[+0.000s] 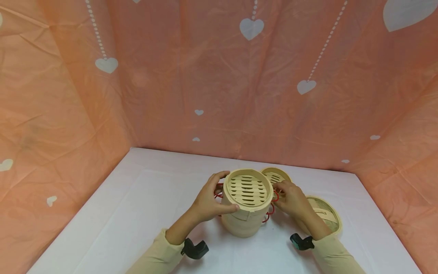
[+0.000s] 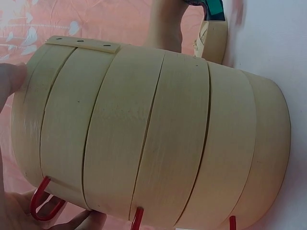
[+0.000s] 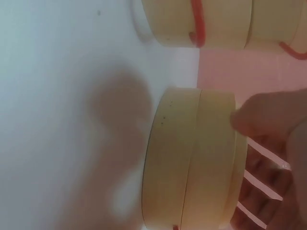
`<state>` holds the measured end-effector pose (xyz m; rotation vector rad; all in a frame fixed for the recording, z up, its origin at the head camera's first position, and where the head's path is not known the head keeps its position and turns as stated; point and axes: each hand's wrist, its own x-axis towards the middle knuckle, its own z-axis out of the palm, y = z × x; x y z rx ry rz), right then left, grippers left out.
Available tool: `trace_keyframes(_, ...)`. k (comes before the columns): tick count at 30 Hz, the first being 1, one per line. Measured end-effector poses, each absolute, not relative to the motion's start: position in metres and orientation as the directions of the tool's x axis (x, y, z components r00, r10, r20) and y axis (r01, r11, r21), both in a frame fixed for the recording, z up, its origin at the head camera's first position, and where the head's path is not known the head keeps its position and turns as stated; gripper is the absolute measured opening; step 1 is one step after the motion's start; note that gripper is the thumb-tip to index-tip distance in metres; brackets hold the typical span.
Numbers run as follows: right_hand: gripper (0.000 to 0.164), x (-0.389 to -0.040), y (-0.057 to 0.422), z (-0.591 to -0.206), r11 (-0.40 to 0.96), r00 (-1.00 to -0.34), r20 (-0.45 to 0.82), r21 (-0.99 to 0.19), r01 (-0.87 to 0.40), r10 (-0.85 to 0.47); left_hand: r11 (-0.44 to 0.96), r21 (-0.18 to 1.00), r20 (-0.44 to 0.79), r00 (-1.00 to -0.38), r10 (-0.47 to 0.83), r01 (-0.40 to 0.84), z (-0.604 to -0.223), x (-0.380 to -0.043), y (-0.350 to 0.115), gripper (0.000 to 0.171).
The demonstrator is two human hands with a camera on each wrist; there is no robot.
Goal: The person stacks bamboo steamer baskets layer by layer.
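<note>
A tall stack of bamboo steamer baskets (image 1: 245, 220), banded in pale wood with red loop handles (image 2: 136, 219), stands upright on the table. My left hand (image 1: 213, 199) grips its upper part, thumb across the front and fingers around the left side by a handle. Just behind it to the right is another bamboo steamer basket (image 3: 192, 158) with a slatted base (image 1: 273, 176). My right hand (image 1: 291, 199) holds this basket by the top, the thumb (image 3: 254, 115) on its rim and the fingers going behind it, partly hidden.
A round bamboo lid (image 1: 326, 216) with a strap across its top lies to the right, partly behind my right forearm. The white table (image 1: 137, 198) reaches back to orange curtains (image 1: 219, 83) with heart prints on the back and sides. Black cameras (image 1: 195, 249) sit on both wrists.
</note>
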<state>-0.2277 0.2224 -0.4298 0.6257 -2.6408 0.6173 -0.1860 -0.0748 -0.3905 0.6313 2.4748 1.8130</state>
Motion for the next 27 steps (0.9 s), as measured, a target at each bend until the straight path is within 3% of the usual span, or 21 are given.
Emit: trace_keyframes(27, 0.030, -0.2317, 0.2155, -0.4315, 0.873, -0.842, 0.411, -0.182, -0.452, -0.350, 0.263, 0.909, 0.233, -0.918, 0.321, 0.323, -0.3915, -0.1873, -0.0742, 0.093)
